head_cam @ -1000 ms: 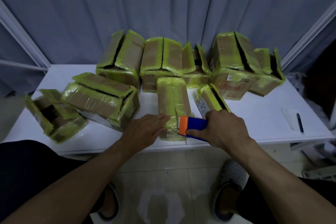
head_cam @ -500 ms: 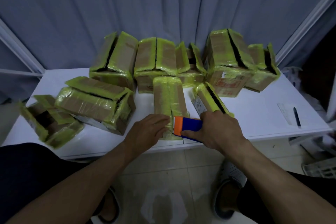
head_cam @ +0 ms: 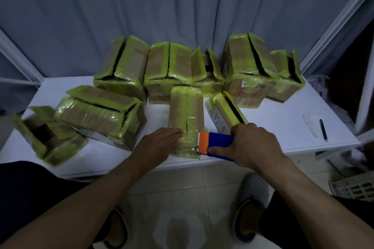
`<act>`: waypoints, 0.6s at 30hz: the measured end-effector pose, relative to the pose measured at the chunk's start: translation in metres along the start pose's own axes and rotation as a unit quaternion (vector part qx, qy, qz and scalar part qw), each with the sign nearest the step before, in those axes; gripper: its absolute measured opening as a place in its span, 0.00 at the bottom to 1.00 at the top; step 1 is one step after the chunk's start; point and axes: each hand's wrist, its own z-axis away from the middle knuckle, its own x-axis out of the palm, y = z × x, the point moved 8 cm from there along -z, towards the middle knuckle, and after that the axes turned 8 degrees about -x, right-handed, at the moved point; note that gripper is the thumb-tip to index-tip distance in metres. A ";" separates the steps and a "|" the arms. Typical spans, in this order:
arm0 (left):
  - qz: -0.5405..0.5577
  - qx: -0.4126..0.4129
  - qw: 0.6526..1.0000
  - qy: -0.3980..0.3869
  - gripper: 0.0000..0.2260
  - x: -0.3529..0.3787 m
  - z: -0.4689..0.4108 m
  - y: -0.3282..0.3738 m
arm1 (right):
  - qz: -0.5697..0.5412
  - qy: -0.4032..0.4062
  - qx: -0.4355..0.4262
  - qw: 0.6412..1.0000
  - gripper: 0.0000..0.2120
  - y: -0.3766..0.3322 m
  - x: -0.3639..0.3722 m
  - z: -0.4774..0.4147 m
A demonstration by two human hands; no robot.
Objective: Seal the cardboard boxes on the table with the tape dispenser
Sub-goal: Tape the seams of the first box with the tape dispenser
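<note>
A long cardboard box wrapped in yellow-green tape lies lengthwise at the table's front edge. My left hand rests flat on its near left end, fingers straight. My right hand grips a blue tape dispenser with an orange head. The orange head touches the box's near right corner, where clear tape shows. Several other boxes with yellow-green tape stand around it, some with open flaps.
The white table holds a box with open flaps at the far left, a larger box beside it, and a pen on paper at the right. A grey curtain hangs behind. A white crate sits on the floor.
The camera view shifted slightly. Both hands stay at the near end of the long box, with the dispenser head still against its right corner.
</note>
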 end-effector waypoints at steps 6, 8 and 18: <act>-0.076 0.042 0.996 -0.029 0.13 -0.006 0.003 0.005 | 0.008 -0.017 -0.009 1.000 0.38 -0.017 0.011 -0.009; -0.091 0.018 0.994 -0.064 0.24 -0.005 0.001 0.002 | 0.007 -0.015 -0.013 1.000 0.37 -0.021 0.011 -0.011; -0.002 -0.024 0.999 -0.035 0.17 0.007 -0.002 0.015 | 0.015 -0.009 -0.020 1.000 0.37 -0.022 0.014 -0.009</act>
